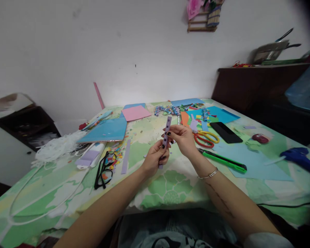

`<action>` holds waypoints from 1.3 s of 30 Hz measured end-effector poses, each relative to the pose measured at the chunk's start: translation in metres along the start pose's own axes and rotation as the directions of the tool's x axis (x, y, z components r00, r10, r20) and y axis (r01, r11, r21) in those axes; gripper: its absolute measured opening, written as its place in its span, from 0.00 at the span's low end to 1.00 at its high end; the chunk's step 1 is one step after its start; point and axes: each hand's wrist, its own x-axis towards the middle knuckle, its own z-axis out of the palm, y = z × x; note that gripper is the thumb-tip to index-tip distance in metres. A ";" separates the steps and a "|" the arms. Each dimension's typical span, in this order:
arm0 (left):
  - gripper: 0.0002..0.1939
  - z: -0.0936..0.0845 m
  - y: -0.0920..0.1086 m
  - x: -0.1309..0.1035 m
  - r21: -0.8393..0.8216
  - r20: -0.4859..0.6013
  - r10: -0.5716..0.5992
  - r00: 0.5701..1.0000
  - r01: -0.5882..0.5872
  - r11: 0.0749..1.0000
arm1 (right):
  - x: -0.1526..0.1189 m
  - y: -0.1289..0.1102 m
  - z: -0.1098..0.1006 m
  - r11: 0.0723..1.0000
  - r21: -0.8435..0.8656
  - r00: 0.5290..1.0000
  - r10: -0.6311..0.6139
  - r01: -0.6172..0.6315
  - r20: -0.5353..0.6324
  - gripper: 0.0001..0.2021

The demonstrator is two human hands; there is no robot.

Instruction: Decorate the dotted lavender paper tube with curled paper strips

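A narrow purple paper strip with dark dots [168,123] stands upright between my two hands over the middle of the table. My left hand [156,156] is closed around its lower part, and the strip's bottom end shows below the fingers. Higher up, my right hand [181,137] pinches the strip from the right side, thumb and fingers pressed together. A plain purple strip [126,156] lies flat to the left of my hands. Red-handled scissors [204,141] and yellow-handled scissors [212,136] rest just right of my right hand.
Black glasses [102,172], paper scraps and a blue folder [105,130] are on the left. A green cutter [223,161], black phone [226,132], blue glue gun [301,158] and blue papers lie right. Pink paper [136,113] and curled strips [170,110] are behind.
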 end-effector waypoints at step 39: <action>0.16 -0.002 -0.011 0.002 0.218 -0.046 0.013 0.999 -0.003 0.976 | 0.006 -0.002 -0.009 0.994 -0.077 0.980 -0.094 0.082 -0.173 0.11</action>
